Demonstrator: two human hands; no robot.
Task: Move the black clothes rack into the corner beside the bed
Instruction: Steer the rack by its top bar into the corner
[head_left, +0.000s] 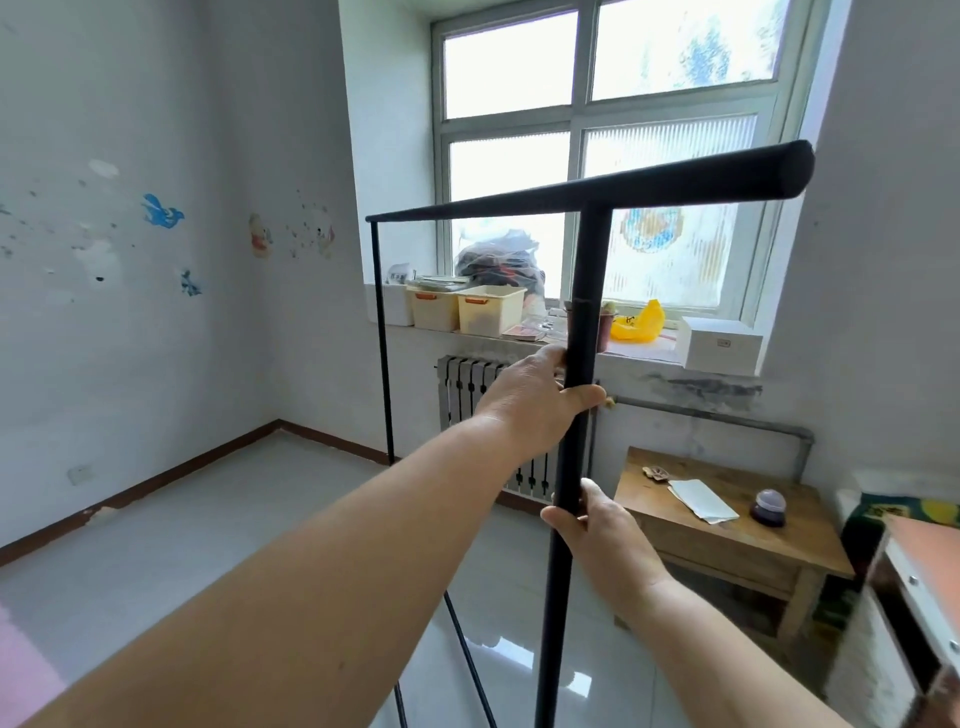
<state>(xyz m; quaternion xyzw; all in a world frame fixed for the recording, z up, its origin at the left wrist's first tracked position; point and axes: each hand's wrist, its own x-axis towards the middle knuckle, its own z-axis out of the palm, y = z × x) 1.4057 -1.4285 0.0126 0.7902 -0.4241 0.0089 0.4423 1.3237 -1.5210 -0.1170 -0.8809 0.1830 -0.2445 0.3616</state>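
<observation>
While both hands grip its near post, the rack (584, 312) stands in the middle of the room, between the camera and the window (602, 150). Its top bar runs from the upper right, above the near post, away to the left, where a thin far post drops to the floor (234, 519) by the wall under the sill (519, 340). The left hand (535, 402) holds the near post high up, fingers wrapped round behind it and pressed together, thumb crossing the front. The right hand (602, 540) holds the same post lower down, fingers curled close round it from the right, thumb lying up along the front. Thin black bars of the rack's base slant across the floor at the bottom edge.

Behind the rack, a radiator (470, 387) sits under the sill, which carries two cream bins (491, 309), a full plastic bag (498, 260), a yellow bag (641, 325) and a white box (719, 343). A low wooden table (727, 525) stands to the right of the rack with papers (701, 500) and a small dark jar (770, 506) on it. The far left corner of the room is bare floor, well apart from the rack's near post
</observation>
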